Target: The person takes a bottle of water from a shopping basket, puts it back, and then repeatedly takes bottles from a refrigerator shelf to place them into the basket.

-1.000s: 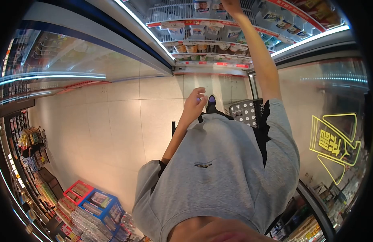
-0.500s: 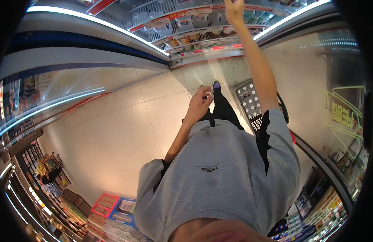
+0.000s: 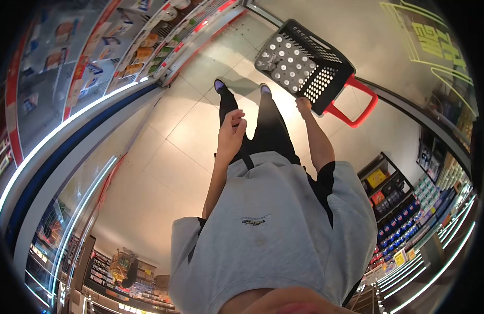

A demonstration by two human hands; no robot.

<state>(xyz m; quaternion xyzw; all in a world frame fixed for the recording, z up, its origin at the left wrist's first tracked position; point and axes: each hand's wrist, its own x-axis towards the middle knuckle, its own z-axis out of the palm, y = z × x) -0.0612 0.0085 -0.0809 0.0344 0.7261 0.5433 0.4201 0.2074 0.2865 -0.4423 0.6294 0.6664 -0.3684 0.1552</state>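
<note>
My left hand [image 3: 231, 131] is raised in front of my thighs, its fingers loosely bent and apart, with nothing in it. Low at my right side, my right hand [image 3: 303, 105] has its fingers curled in. It overlaps the near edge of a black shopping basket [image 3: 321, 76] in this view; I cannot tell what, if anything, it holds. Rows of pale round spots show on the basket's dark floor, and a clear, crumpled-looking thing [image 3: 269, 60] lies at its far left end. The basket's red handle [image 3: 369, 107] sticks out to the right, away from my hand.
A lit chiller [image 3: 103, 44] with packaged food stands at the left, its glass door [image 3: 77, 193] swung out beside me. A glass panel with yellow-green lettering [image 3: 436, 42] is at the upper right. Shelves of drinks [image 3: 402, 222] stand at the lower right.
My right arm has come down from the chiller shelves to my side near the basket. My view has turned right, so the chiller now lies left and the whole basket shows. My left hand stays raised.
</note>
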